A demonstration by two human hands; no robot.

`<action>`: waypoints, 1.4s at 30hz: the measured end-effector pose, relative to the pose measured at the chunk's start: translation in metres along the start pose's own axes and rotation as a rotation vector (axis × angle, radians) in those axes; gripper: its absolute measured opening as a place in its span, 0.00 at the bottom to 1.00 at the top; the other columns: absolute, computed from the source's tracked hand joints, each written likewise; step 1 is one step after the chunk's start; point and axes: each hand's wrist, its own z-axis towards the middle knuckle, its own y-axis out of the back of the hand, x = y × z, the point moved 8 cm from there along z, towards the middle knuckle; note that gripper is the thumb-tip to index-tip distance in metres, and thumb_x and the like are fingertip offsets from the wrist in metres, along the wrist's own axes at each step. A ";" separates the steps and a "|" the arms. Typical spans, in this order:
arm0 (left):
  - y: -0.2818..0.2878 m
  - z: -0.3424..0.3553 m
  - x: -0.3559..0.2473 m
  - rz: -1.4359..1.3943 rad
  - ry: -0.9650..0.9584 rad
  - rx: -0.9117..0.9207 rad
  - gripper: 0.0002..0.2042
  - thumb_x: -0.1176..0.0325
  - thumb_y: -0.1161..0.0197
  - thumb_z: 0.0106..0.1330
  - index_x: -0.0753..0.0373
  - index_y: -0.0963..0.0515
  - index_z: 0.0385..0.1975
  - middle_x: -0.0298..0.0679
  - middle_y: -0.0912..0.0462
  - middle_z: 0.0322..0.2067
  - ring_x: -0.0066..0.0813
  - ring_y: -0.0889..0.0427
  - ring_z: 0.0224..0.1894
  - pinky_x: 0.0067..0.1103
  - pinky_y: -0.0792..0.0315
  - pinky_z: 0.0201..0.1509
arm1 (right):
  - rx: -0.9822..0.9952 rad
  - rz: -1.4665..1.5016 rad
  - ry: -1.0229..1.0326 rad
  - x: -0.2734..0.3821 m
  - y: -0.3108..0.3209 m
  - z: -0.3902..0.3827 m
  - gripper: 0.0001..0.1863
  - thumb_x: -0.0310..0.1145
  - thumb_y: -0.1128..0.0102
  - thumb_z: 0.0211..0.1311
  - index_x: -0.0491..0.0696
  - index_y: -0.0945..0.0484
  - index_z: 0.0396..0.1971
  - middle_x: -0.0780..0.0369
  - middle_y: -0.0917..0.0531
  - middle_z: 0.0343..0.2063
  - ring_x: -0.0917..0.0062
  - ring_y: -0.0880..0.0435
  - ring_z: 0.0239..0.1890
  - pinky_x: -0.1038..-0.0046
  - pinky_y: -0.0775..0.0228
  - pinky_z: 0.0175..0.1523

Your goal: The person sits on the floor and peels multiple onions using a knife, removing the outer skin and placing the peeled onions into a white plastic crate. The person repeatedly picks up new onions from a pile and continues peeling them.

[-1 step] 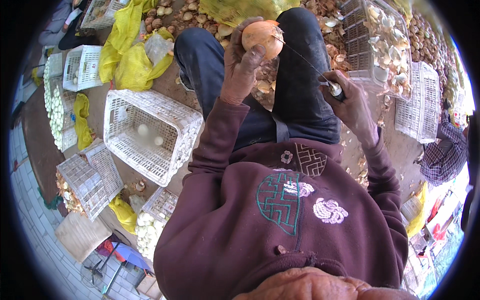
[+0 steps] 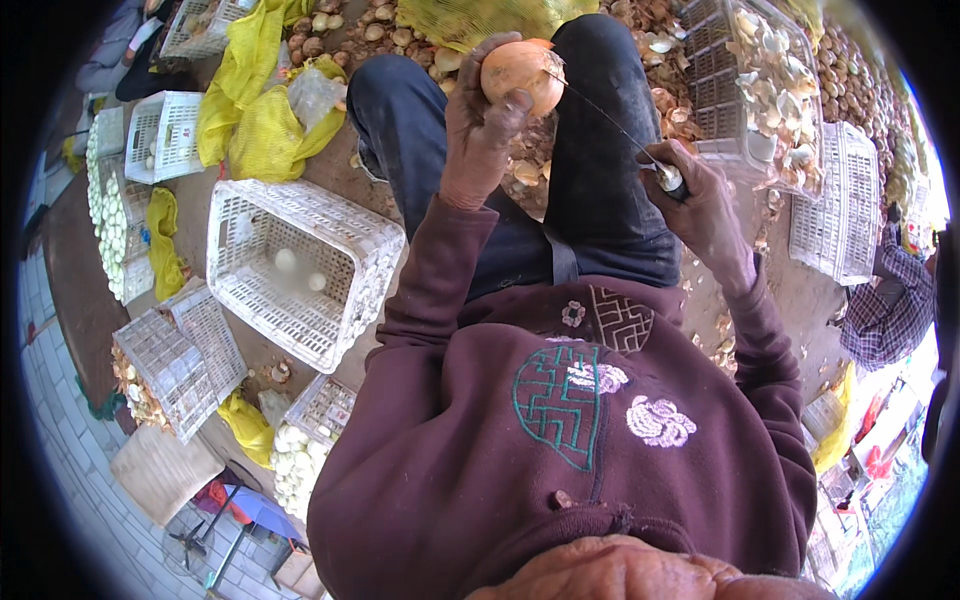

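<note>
One bare left hand (image 2: 482,135) grips a round orange-brown onion (image 2: 520,80), thumb pressed to its near side, while to its right the right hand (image 2: 708,200) is curled around the pale handle of a thin-bladed knife (image 2: 669,178), its blade slanting back toward the left hand and reaching the onion (whether the tip cuts in is too fine to tell). Left of the left hand and nearer the body sits a white slatted crate (image 2: 372,250) holding two pale bulbs (image 2: 286,260); beyond the right hand, another crate (image 2: 712,90) is heaped with loose papery skins (image 2: 775,80).
</note>
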 end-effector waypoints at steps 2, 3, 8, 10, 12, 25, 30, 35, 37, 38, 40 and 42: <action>0.001 0.001 -0.009 0.169 -0.105 -0.025 0.25 0.64 0.36 0.57 0.63 0.35 0.54 0.38 0.27 0.44 0.25 0.24 0.44 0.18 0.25 0.42 | 0.010 0.023 -0.010 -0.003 -0.004 0.000 0.07 0.25 0.42 0.55 0.47 0.27 0.34 0.55 0.25 0.20 0.64 0.24 0.22 0.71 0.33 0.29; 0.000 0.000 -0.014 0.226 -0.149 -0.034 0.25 0.65 0.37 0.57 0.63 0.35 0.54 0.39 0.27 0.44 0.25 0.24 0.45 0.18 0.25 0.43 | 0.013 0.036 -0.014 -0.004 -0.006 0.000 0.07 0.25 0.42 0.54 0.47 0.28 0.34 0.55 0.25 0.20 0.63 0.24 0.22 0.70 0.33 0.29; -0.001 0.001 -0.016 0.187 0.001 0.006 0.24 0.64 0.38 0.58 0.64 0.35 0.53 0.40 0.27 0.45 0.27 0.23 0.44 0.19 0.24 0.43 | -0.003 -0.024 0.002 -0.013 -0.010 0.005 0.10 0.25 0.41 0.52 0.48 0.28 0.35 0.54 0.25 0.19 0.59 0.23 0.23 0.67 0.32 0.29; 0.004 -0.006 0.011 -0.267 0.290 0.022 0.24 0.64 0.39 0.59 0.64 0.35 0.53 0.40 0.27 0.45 0.28 0.23 0.43 0.19 0.24 0.42 | -0.006 -0.056 0.036 -0.013 -0.009 0.009 0.11 0.26 0.40 0.51 0.49 0.28 0.35 0.53 0.24 0.19 0.58 0.22 0.24 0.66 0.32 0.29; 0.002 -0.014 0.017 -0.188 0.245 -0.045 0.22 0.62 0.39 0.60 0.63 0.34 0.52 0.40 0.27 0.45 0.28 0.22 0.41 0.17 0.23 0.41 | 0.012 -0.116 0.049 -0.018 -0.007 0.010 0.12 0.27 0.39 0.50 0.49 0.27 0.36 0.53 0.24 0.20 0.57 0.21 0.25 0.65 0.32 0.30; -0.033 -0.028 0.018 -0.475 0.494 -0.039 0.30 0.49 0.35 0.54 0.68 0.31 0.47 0.50 0.23 0.33 0.22 0.22 0.27 0.10 0.34 0.20 | 0.068 -0.322 0.291 -0.004 0.017 0.021 0.17 0.24 0.38 0.44 0.51 0.29 0.37 0.59 0.21 0.30 0.59 0.20 0.34 0.66 0.28 0.33; -0.048 -0.029 0.020 -0.656 0.540 0.188 0.30 0.48 0.36 0.54 0.69 0.32 0.47 0.48 0.23 0.32 0.21 0.24 0.25 0.11 0.33 0.21 | -0.004 -0.417 0.531 -0.014 0.030 0.041 0.21 0.20 0.39 0.39 0.50 0.28 0.39 0.61 0.20 0.32 0.64 0.18 0.33 0.67 0.25 0.33; -0.041 -0.022 0.017 -0.431 0.364 -0.008 0.28 0.49 0.36 0.56 0.68 0.31 0.46 0.45 0.23 0.32 0.21 0.26 0.24 0.11 0.35 0.22 | -0.080 0.096 0.258 -0.015 -0.007 0.014 0.10 0.19 0.42 0.51 0.47 0.25 0.34 0.59 0.17 0.29 0.75 0.17 0.32 0.74 0.26 0.36; -0.043 -0.014 0.018 -0.344 0.249 -0.002 0.25 0.51 0.36 0.57 0.67 0.30 0.44 0.43 0.23 0.31 0.21 0.26 0.24 0.11 0.37 0.21 | -0.098 0.508 -0.013 -0.035 -0.041 0.000 0.07 0.20 0.42 0.54 0.44 0.24 0.33 0.67 0.21 0.24 0.86 0.25 0.28 0.80 0.30 0.35; -0.044 -0.009 0.025 -0.293 0.292 0.034 0.27 0.49 0.37 0.57 0.68 0.30 0.44 0.42 0.23 0.31 0.20 0.27 0.23 0.11 0.37 0.21 | -0.113 0.564 -0.083 -0.035 -0.048 -0.003 0.07 0.21 0.40 0.54 0.45 0.22 0.33 0.70 0.23 0.23 0.88 0.28 0.26 0.84 0.34 0.32; -0.049 -0.003 0.033 -0.185 0.395 0.114 0.30 0.44 0.40 0.56 0.68 0.31 0.45 0.41 0.23 0.31 0.18 0.30 0.21 0.10 0.39 0.21 | -0.060 0.754 -0.309 -0.034 -0.058 -0.013 0.08 0.22 0.43 0.57 0.46 0.21 0.38 0.73 0.26 0.17 0.91 0.33 0.19 0.85 0.42 0.23; -0.056 0.003 0.026 -0.203 0.472 0.235 0.26 0.49 0.38 0.58 0.67 0.29 0.44 0.41 0.22 0.28 0.18 0.26 0.23 0.10 0.35 0.22 | -0.009 0.835 -0.279 -0.034 -0.056 -0.017 0.12 0.26 0.40 0.56 0.43 0.22 0.41 0.73 0.31 0.13 0.92 0.37 0.14 0.86 0.47 0.19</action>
